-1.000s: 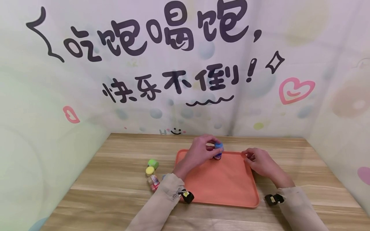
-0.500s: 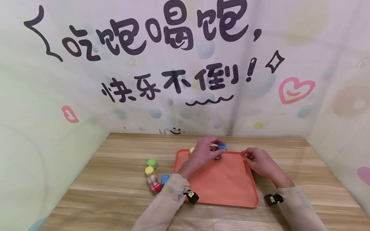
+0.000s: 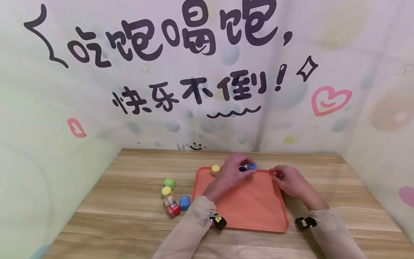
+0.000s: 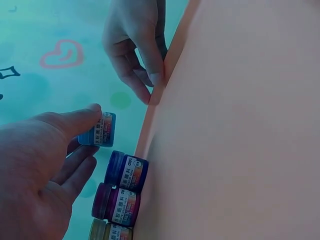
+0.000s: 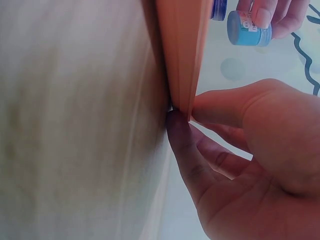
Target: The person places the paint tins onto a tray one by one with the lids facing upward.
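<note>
1. The left hand (image 3: 231,172) holds a small blue paint jar (image 3: 252,166) between thumb and curled fingers (image 4: 85,117), at the far edge of an orange tray (image 3: 252,212).
2. Along that far edge stand a dark blue jar (image 4: 126,171), a purple jar (image 4: 116,204) and a yellow jar (image 3: 215,169).
3. The right hand (image 3: 288,180) pinches the tray's far right corner.
4. The tray lies on a wooden surface (image 3: 123,187).
5. Near the tray's left edge lie more jars: green (image 3: 169,183), yellow (image 3: 166,191), red (image 3: 173,209), blue (image 3: 184,202).
</note>
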Tool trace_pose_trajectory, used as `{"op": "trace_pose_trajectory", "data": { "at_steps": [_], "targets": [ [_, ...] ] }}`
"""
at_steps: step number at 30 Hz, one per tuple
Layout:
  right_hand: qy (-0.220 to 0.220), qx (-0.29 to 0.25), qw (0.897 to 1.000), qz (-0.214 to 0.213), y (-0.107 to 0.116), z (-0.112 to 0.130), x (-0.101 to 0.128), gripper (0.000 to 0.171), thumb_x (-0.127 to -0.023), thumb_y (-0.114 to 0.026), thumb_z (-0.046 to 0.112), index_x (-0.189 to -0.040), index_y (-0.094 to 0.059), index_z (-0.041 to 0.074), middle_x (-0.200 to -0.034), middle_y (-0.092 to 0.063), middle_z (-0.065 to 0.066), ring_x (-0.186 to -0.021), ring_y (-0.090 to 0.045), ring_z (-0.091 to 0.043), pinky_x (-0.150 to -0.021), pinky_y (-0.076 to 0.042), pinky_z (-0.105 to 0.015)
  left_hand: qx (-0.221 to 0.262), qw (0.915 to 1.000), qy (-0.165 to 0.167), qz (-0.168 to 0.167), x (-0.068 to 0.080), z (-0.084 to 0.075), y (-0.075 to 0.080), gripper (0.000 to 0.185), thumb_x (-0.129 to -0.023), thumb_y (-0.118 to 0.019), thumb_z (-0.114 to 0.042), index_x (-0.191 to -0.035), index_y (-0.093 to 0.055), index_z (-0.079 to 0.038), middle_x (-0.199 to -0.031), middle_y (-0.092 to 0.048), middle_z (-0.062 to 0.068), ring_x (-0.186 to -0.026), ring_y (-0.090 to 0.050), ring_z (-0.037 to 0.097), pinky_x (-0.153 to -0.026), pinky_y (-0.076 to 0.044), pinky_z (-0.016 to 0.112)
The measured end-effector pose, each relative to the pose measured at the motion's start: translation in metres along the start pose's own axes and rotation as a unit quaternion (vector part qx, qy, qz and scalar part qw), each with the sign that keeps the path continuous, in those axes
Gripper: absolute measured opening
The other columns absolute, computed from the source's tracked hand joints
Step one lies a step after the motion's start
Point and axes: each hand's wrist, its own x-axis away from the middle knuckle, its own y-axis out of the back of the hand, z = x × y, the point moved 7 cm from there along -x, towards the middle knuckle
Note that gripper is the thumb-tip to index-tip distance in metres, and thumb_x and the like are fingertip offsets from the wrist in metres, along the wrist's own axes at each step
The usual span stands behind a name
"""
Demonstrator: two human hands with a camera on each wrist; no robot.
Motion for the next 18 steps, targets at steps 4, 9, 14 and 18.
{"op": "trace_pose_trajectory", "data": {
  "at_steps": [4,9,14,18],
  "targets": [
    [-0.002,0.004,1.000,0.002,0.0000,-0.0001,0.0000,0.030,-0.099,-0.074,0.004,-0.127,-0.072,-0.005,-0.109,-0.075,-0.016,-0.093,-0.071,-0.025,-0.083,-0.066,-0.045,0.001,1.0000,0.007,0.004,0.0000,-0.0010,-0.0018,0.022,-0.094,-0.087,-0.020,-0.113,-0.079,-0.013,-0.112,-0.072,0.001,-0.107,-0.075,0.014,-0.097,-0.063,0.027],
    [-0.002,0.009,1.000,0.001,0.0000,-0.0004,-0.0002,0.029,-0.098,-0.075,0.004,-0.126,-0.072,-0.005,-0.111,-0.076,-0.018,-0.094,-0.071,-0.026,-0.085,-0.066,-0.048,-0.005,0.9999,0.003,0.010,-0.0006,-0.0024,-0.0034,0.019,-0.095,-0.086,-0.018,-0.111,-0.078,-0.012,-0.113,-0.073,0.002,-0.107,-0.074,0.020,-0.097,-0.064,0.033],
    [0.003,0.011,1.000,-0.002,0.0004,0.0002,-0.0003,0.028,-0.098,-0.075,0.004,-0.124,-0.073,-0.005,-0.109,-0.076,-0.018,-0.093,-0.072,-0.026,-0.085,-0.066,-0.048,-0.008,0.9998,-0.011,0.016,-0.0012,-0.0025,-0.0052,0.015,-0.094,-0.087,-0.015,-0.106,-0.078,-0.011,-0.109,-0.074,0.004,-0.103,-0.073,0.024,-0.094,-0.065,0.036],
    [0.004,0.010,1.000,-0.003,0.0011,0.0007,-0.0001,0.026,-0.099,-0.075,0.004,-0.123,-0.073,-0.004,-0.109,-0.076,-0.017,-0.093,-0.072,-0.025,-0.085,-0.066,-0.048,-0.019,0.9994,-0.012,0.025,-0.0019,-0.0017,-0.0082,0.015,-0.094,-0.087,-0.015,-0.105,-0.078,-0.012,-0.107,-0.074,0.002,-0.100,-0.074,0.020,-0.091,-0.065,0.031]
  ]
}}
